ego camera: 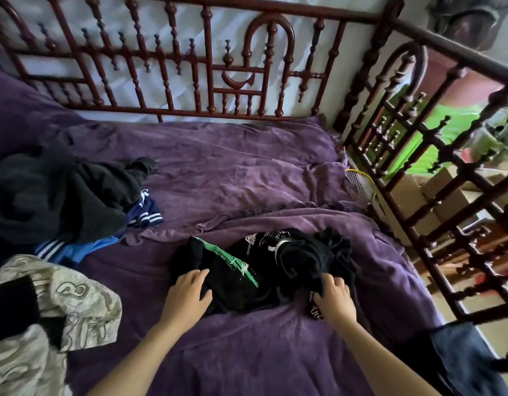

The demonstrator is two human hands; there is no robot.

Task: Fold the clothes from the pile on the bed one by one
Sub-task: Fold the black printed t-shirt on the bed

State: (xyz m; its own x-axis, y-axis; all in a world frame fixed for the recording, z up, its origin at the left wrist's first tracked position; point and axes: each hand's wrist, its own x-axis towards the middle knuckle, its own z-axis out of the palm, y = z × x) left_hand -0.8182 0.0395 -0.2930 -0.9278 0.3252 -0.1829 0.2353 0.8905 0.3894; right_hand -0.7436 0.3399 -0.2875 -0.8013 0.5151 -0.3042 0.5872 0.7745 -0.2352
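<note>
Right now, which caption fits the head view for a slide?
Left hand presses, right hand grips black clothes on purple blanket near pile.

A purple-blanketed bed [247, 172] (dark red spindle rails [207, 67] on 2 sides) carries a black-and-blue clothes pile [61, 195], a beige patterned garment [84, 295] and a crumpled black printed garment [261, 267].

Red-brown spindle bed frame [207, 61], purple blanket [247, 172], cardboard boxes [444, 190] beyond.
</note>
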